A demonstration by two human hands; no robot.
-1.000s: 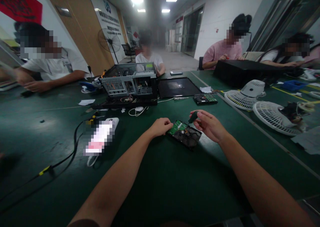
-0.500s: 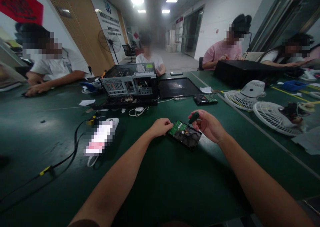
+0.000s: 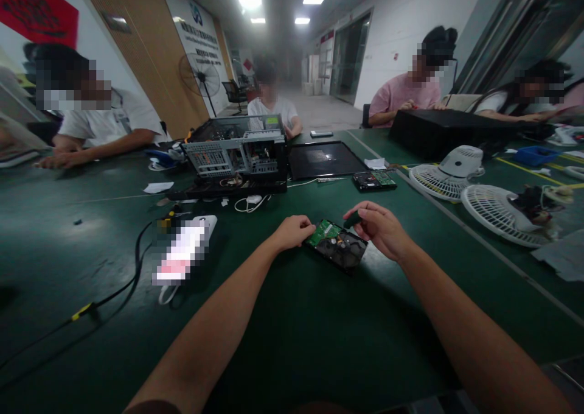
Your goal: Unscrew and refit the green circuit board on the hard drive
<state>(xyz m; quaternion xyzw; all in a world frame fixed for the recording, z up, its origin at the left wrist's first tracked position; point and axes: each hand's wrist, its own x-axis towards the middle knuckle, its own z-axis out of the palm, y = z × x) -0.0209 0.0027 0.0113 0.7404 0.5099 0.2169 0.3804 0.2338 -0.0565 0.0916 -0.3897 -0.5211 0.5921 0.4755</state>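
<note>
A hard drive [image 3: 340,248] lies in front of me, its green circuit board and dark metal underside facing up. At its left end, my left hand [image 3: 293,230] pinches the edge between thumb and fingers. My right hand [image 3: 381,226] is closed round the short dark green handle of what looks like a screwdriver [image 3: 352,220]; it is held over the drive's upper right side. The tool's shaft cannot be made out, so whether its tip touches the drive is unclear. A second hard drive [image 3: 375,181] rests farther back to the right.
An opened computer case [image 3: 237,155] stands at back left, beside a black side panel [image 3: 323,160]. A lit phone [image 3: 185,252] and a black cable [image 3: 138,256] lie to the left. Fan parts [image 3: 502,216] and a black case [image 3: 449,131] occupy the right. Several people sit around the table.
The green handle has tilted lower in my right hand, and the fingers have shifted slightly around it. My left hand and the hard drive stay in place. The person at left has moved their hands.
</note>
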